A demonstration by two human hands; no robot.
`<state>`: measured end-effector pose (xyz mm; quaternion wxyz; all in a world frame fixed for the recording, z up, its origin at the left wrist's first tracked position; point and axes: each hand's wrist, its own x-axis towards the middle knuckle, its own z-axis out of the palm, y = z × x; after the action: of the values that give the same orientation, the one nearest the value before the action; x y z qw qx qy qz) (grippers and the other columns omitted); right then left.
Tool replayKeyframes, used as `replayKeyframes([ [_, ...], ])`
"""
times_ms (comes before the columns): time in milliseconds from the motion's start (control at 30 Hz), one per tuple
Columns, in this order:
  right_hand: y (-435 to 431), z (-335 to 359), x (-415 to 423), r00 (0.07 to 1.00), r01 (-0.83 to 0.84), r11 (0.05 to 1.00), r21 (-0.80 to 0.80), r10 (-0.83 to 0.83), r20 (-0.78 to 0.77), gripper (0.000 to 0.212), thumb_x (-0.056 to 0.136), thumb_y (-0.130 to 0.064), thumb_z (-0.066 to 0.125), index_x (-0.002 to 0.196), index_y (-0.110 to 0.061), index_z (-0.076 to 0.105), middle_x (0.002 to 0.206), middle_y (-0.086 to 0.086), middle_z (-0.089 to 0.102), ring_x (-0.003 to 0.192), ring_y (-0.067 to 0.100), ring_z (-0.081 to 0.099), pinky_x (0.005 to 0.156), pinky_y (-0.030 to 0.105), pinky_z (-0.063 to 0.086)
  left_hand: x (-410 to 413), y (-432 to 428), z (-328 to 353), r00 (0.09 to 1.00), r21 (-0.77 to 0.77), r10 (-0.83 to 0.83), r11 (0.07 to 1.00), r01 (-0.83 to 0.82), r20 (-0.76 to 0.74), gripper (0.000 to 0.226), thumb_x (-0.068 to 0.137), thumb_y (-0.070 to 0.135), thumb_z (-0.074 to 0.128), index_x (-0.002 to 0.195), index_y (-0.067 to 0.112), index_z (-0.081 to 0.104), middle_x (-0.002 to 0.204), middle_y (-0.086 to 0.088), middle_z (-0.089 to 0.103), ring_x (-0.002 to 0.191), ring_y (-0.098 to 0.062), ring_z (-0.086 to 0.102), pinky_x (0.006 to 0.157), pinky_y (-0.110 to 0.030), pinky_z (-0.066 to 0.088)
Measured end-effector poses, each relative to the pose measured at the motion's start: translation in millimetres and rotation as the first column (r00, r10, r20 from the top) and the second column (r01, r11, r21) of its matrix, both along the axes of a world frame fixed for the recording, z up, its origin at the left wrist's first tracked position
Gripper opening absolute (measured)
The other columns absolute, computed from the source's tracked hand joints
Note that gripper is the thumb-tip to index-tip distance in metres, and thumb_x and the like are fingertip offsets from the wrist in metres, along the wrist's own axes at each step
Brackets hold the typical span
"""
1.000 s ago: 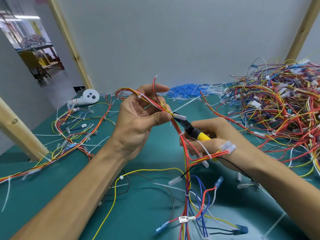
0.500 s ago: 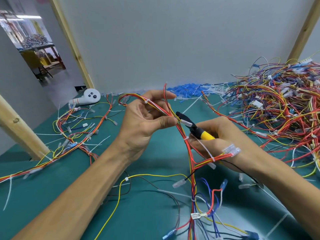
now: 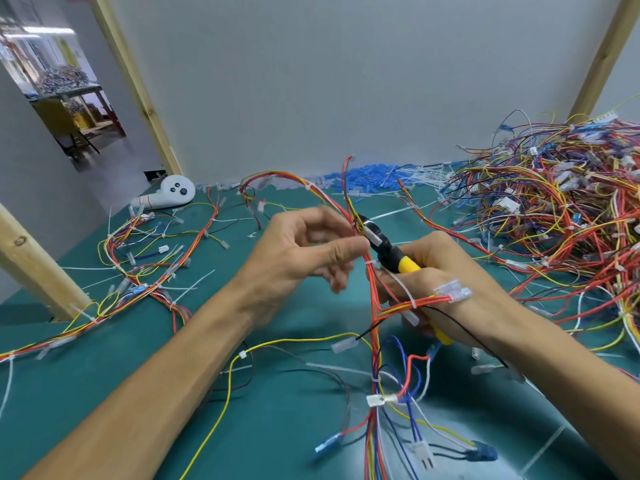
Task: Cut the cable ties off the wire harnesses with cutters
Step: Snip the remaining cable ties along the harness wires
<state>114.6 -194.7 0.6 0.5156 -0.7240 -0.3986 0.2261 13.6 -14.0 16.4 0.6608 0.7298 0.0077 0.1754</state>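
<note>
My left hand [image 3: 298, 251] pinches the red-and-yellow wire harness [image 3: 372, 292] between thumb and forefinger, above the green counter [image 3: 104, 368]. My right hand [image 3: 446, 289], at 3 o'clock from it, grips the yellow-handled cutters [image 3: 388, 251], whose black nose touches the bundle by a white cable tie [image 3: 367, 264]. I can read no writing anywhere.

left hand [image 3: 304, 251] pinching wire harness [image 3: 372, 306] | right hand [image 3: 446, 285] gripping cutters [image 3: 388, 249] | cutter tip at harness
</note>
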Motion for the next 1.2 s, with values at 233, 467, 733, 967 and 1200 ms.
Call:
replayKeyframes([
  [233,-0.3,-4.2,7.3,0.998,0.060,0.997,-0.045,-0.061,-0.018,0.035,0.090,-0.017,0.072,0.077,0.012,0.057,0.051,0.014,0.046,0.041,0.019,0.036,0.046,0.028,0.030,-5.1,-15.6,-3.5,0.974,0.096,-0.138,0.983,0.157,-0.180,0.024,0.093,0.010,0.070,0.085,-0.011,0.061,0.066,-0.012,0.067,0.041,-0.019,0.056,0.044,-0.022,0.044],
  [467,0.2,-4.4,4.4,0.990,0.059,0.998,-0.018,-0.060,-0.128,0.039,0.087,-0.018,0.072,0.070,0.005,0.045,0.055,0.013,0.037,0.049,0.021,0.032,0.046,0.032,0.025,-5.7,-15.6,-2.6,0.979,0.073,-0.149,0.984,0.160,-0.141,0.032,0.088,0.009,0.076,0.084,-0.016,0.057,0.063,-0.014,0.064,0.039,-0.019,0.055,0.043,-0.021,0.043],
  [733,3.0,-1.4,10.7,0.945,0.237,0.969,0.066,-0.246,0.216,0.030,0.087,-0.030,0.074,0.072,-0.007,0.062,0.057,0.012,0.050,0.057,0.022,0.038,0.058,0.044,0.044,0.0,-0.1,-1.2,1.000,-0.109,-0.018,0.994,0.019,0.006,0.010,0.085,0.010,0.067,0.079,0.003,0.065,0.062,-0.013,0.061,0.041,-0.019,0.050,0.040,-0.022,0.041],
  [967,1.7,-0.6,3.9,0.936,0.189,0.982,0.032,-0.190,0.297,0.036,0.082,-0.041,0.072,0.083,-0.005,0.064,0.069,0.011,0.051,0.065,0.016,0.038,0.060,0.045,0.044,0.5,7.7,2.3,0.995,-0.152,0.044,0.988,-0.030,0.086,0.008,0.086,0.007,0.067,0.078,0.007,0.065,0.064,-0.015,0.058,0.043,-0.018,0.048,0.041,-0.022,0.041],
  [1200,1.9,2.6,-7.2,0.971,0.107,0.994,-0.001,-0.104,0.217,0.039,0.082,-0.046,0.071,0.092,-0.008,0.066,0.088,0.019,0.064,0.070,0.016,0.042,0.069,0.047,0.051,2.5,2.9,-3.3,0.992,-0.028,0.041,0.999,-0.038,0.117,0.013,0.089,0.008,0.064,0.080,0.001,0.059,0.061,-0.008,0.063,0.039,-0.017,0.051,0.040,-0.022,0.043],
])
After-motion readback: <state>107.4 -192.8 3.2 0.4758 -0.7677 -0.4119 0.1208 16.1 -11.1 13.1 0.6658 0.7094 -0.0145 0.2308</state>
